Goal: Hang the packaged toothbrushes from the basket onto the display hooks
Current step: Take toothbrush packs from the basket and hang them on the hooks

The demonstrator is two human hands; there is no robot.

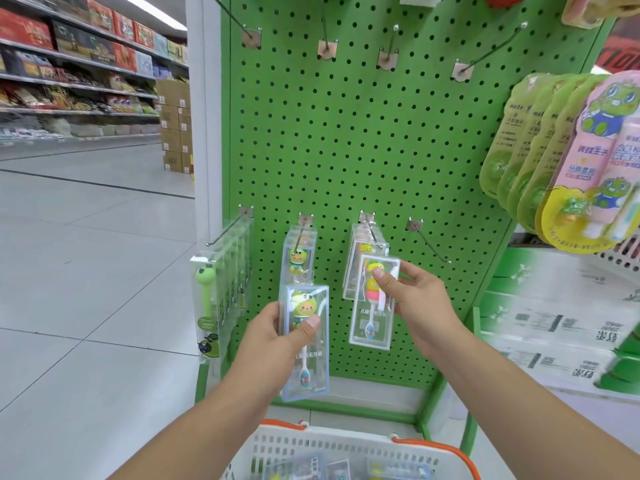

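Clear upright packs are pinched in both hands, the right hand [412,299] holding its toothbrush pack [374,306] just below the hook tip [382,248], the left hand [277,336] holding its green pack [304,341] lower.

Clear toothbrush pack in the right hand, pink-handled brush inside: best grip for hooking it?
Likely as it is held now: the right hand pinches the clear plastic toothbrush pack across its flat faces near the top, coming from its right edge. The pack is a thin upright slab; this grip leaves its top edge free just below the metal display hook.
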